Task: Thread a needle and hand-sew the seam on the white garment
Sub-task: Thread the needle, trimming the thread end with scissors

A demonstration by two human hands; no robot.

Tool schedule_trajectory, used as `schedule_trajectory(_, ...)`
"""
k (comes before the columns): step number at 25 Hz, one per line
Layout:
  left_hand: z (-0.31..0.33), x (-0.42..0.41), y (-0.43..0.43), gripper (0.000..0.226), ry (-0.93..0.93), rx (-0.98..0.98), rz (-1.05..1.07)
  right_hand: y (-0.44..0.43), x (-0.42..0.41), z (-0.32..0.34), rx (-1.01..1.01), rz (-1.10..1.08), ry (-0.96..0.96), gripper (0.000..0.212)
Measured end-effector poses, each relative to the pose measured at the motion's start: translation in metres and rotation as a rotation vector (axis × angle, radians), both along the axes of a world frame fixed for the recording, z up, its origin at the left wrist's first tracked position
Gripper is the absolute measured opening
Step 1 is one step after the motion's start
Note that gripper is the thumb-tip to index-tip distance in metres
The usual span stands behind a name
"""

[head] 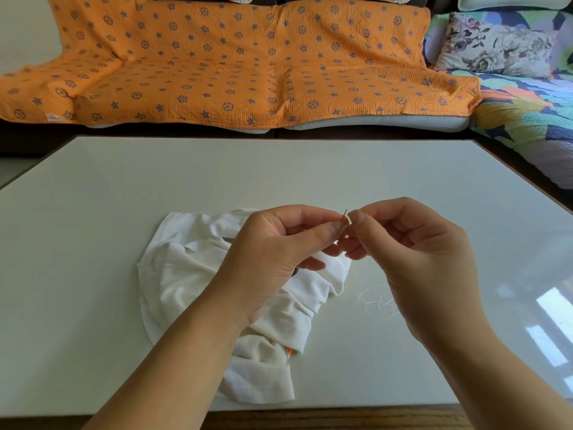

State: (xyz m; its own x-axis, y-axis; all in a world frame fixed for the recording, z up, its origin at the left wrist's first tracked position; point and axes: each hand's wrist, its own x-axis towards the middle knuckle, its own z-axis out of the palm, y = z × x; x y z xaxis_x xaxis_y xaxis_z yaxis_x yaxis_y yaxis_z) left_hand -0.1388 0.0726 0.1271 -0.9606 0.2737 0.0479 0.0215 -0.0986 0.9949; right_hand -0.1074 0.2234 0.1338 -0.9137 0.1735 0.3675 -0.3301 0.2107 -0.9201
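Over the crumpled white garment point(186, 274) near the table point(279, 169) front edge, with wide open top beyond, our left hand point(279, 252) pinches the thin needle point(344, 214), our right hand point(412, 249) pinches thread point(376, 301) beside it.

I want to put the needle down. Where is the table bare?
The table is bare along its far edge, toward the sofa, and all down the left of the white garment. Crowded: the near middle, where the garment lies under the left hand and loose thread by the right hand.
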Motion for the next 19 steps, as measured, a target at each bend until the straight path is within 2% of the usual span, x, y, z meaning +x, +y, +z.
schedule_trajectory(19,0.0001,0.0003,0.0,0.026,0.006,-0.005,-0.01,-0.0018,0.0029,0.0033,0.04,-0.028,-0.022,0.012)
